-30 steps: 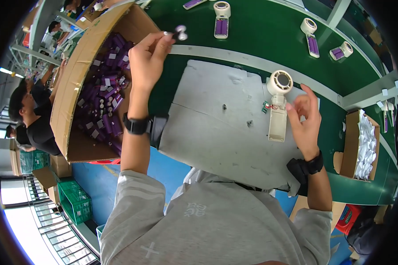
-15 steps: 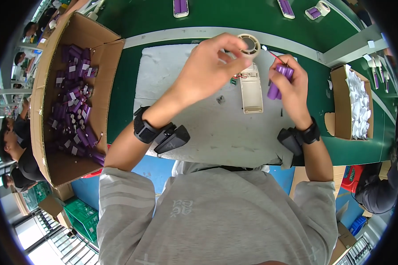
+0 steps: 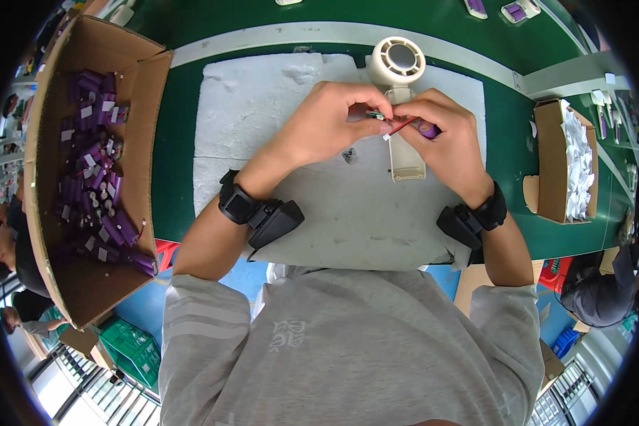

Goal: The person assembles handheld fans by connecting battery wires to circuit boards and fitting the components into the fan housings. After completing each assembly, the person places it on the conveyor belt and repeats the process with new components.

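Note:
A cream fan-like housing lies on the pale foam mat, its round vented head at the far end and its handle toward me. Over the handle, my left hand pinches a small green circuit board between thumb and fingertips. My right hand is closed around a purple battery pack, mostly hidden by the fingers. From it a red and black wire lead runs toward the left fingertips, ending in a white plug. Both hands nearly touch.
At left stands a tall cardboard box with many purple battery packs. A smaller box of folded white papers is at right. Similar cream units lie across the metal rail. Other people are at the far left and right.
My left hand has come down from the housing's head and now pinches the circuit board. The right hand with the battery pack has moved left over the handle, bringing the lead to the left fingers.

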A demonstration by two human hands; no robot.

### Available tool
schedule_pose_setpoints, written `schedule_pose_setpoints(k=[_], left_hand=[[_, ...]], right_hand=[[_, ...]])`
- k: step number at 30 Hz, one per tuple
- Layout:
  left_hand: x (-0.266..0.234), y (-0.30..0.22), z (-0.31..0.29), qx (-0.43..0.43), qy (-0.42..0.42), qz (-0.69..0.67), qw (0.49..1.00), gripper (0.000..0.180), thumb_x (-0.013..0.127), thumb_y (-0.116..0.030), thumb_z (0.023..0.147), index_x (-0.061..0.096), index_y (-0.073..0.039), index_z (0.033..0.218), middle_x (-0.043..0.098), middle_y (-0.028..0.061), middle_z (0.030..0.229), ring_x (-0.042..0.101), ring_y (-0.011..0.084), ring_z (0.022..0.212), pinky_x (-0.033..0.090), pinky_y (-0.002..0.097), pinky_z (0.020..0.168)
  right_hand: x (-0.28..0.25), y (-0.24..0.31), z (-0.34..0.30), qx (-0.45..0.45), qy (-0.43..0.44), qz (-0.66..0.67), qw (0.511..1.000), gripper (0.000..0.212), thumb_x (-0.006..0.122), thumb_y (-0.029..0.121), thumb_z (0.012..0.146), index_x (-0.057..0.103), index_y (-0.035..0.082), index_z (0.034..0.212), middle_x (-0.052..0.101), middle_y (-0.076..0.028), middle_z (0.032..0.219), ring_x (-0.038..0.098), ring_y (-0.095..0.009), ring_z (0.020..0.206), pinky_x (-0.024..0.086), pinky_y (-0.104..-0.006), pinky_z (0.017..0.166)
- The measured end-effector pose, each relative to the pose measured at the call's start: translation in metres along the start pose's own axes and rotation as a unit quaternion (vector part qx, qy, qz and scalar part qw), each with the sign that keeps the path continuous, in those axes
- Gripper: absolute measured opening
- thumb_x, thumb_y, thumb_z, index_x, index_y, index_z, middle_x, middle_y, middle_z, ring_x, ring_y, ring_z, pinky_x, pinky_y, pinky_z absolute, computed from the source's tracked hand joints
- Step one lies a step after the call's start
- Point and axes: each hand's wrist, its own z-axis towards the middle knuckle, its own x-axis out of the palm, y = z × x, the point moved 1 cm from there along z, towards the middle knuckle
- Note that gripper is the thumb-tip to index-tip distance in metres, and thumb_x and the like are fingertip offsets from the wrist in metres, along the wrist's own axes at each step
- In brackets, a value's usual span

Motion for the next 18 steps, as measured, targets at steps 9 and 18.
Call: schedule_pose_setpoints(k=[9, 18], left_hand=[[-0.0008, -0.0005, -0.0006, -0.021, -0.014, 0.051, 0.998, 0.017, 0.074, -0.009, 0.08, 0.069, -0.004, 0.096, 0.067, 0.0086, 0.079, 0.06, 0.0153, 0.07, 0.049, 0.0291, 0.065], [-0.0084, -0.0022, -0.0029, -0.02, 0.008, -0.008, 1.0, 0.023, 0.066, 0.0, 0.08, 0.068, -0.005, 0.102, 0.066, 0.0057, 0.085, 0.059, 0.0138, 0.076, 0.049, 0.0276, 0.071]], right_hand=[[0.0, 0.0054, -0.0004, 0.049, 0.037, -0.007, 0.998, 0.015, 0.072, -0.005, 0.075, 0.069, 0.0, 0.089, 0.062, -0.005, 0.082, 0.049, -0.01, 0.06, 0.039, -0.0221, 0.054], [-0.0005, 0.0073, -0.0012, 0.081, 0.06, -0.003, 0.995, 0.015, 0.068, -0.008, 0.074, 0.068, 0.0, 0.086, 0.059, -0.003, 0.078, 0.046, -0.007, 0.061, 0.034, -0.0205, 0.054]])
